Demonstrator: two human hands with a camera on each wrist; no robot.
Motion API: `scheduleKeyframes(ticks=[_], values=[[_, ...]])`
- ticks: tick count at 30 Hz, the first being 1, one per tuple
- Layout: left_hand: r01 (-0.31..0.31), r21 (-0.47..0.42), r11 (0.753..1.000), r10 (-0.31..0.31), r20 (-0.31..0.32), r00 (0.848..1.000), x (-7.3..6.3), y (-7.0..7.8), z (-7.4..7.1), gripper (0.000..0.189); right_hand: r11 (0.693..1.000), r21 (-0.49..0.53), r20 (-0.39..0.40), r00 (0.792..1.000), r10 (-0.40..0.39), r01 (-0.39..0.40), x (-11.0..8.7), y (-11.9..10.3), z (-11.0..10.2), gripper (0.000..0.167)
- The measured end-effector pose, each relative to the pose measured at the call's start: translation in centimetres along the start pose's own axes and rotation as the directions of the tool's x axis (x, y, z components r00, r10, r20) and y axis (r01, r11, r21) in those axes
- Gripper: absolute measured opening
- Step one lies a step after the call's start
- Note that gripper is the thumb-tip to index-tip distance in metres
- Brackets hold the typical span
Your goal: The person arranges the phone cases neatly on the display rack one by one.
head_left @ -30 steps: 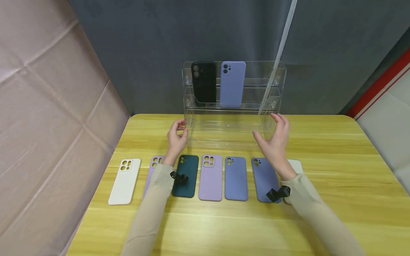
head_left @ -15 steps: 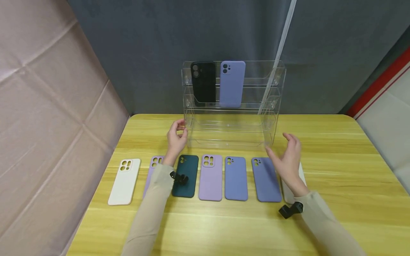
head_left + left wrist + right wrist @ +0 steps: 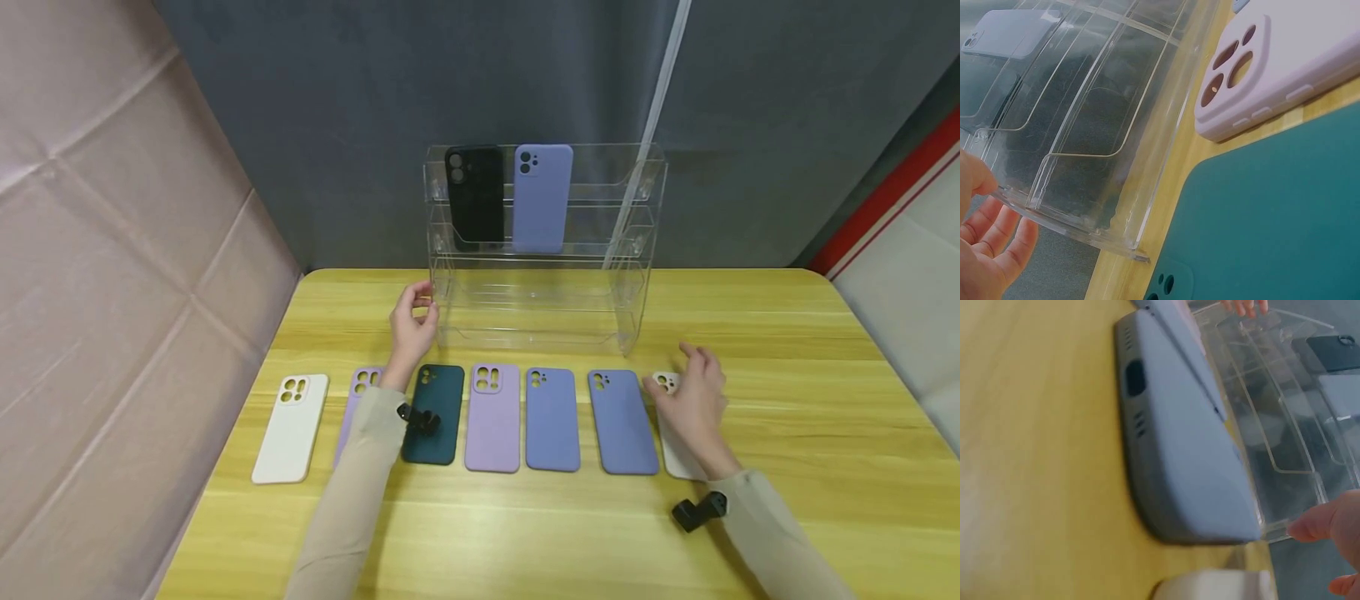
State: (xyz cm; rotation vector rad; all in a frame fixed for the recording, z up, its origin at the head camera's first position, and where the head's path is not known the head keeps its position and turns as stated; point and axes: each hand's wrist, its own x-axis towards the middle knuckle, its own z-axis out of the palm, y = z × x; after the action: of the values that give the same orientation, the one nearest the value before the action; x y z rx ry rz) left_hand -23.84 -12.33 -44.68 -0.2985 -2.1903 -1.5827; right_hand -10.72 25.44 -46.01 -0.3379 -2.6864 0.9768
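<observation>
We see the left hand (image 3: 412, 325) pinching the left side edge of a clear plastic tiered rack (image 3: 532, 258), which stands near the far edge of the yellow wood-grain table (image 3: 525, 533). The right hand (image 3: 693, 408), thumb and fingers apart, is over a white rectangular phone case (image 3: 678, 458), the one in the row nearest the table's right edge; whether it touches, we cannot quite tell. Beside that lies a slate-blue phone case (image 3: 625, 425). High on the rack, a black phone case (image 3: 477, 200) stands nearest its left edge.

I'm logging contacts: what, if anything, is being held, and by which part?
The left hand pinches the clear rack by its left side panel; the right hand holds nothing.
</observation>
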Motion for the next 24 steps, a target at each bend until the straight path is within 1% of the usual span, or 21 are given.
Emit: scheduleKeyframes(ticks=[4,8,11,15,19,24], values=[[0.003,0.004,1.000,-0.003,0.000,1.000,0.0,0.0,0.0,0.031,0.997,-0.063,0.042,0.998,0.051,-0.048,-0.2,0.6,0.0,0.080],[-0.016,0.002,1.000,0.016,-0.005,1.000,0.0,0.3,0.0,0.031,0.993,-0.106,0.065,0.996,0.059,-0.052,-0.4,1.0,0.0,0.080],[-0.026,0.011,1.000,0.026,-0.001,1.000,-0.3,1.8,-0.2,0.031,0.991,-0.123,0.070,0.996,0.053,-0.044,-0.5,1.1,0.0,0.081],[-0.021,0.019,1.000,0.021,0.010,1.000,-0.7,3.8,-0.5,0.030,0.986,-0.161,0.086,0.995,0.047,-0.032,-0.4,1.2,-0.2,0.080],[-0.023,0.016,1.000,0.022,0.015,1.000,-0.8,4.2,-0.6,0.030,0.982,-0.191,0.110,0.993,0.037,-0.016,-0.3,1.4,-0.4,0.076],[-0.035,0.005,0.999,0.035,0.016,0.999,-0.8,4.2,-0.6,0.030,0.978,-0.210,0.135,0.991,0.010,0.019,0.1,1.5,-0.7,0.073]])
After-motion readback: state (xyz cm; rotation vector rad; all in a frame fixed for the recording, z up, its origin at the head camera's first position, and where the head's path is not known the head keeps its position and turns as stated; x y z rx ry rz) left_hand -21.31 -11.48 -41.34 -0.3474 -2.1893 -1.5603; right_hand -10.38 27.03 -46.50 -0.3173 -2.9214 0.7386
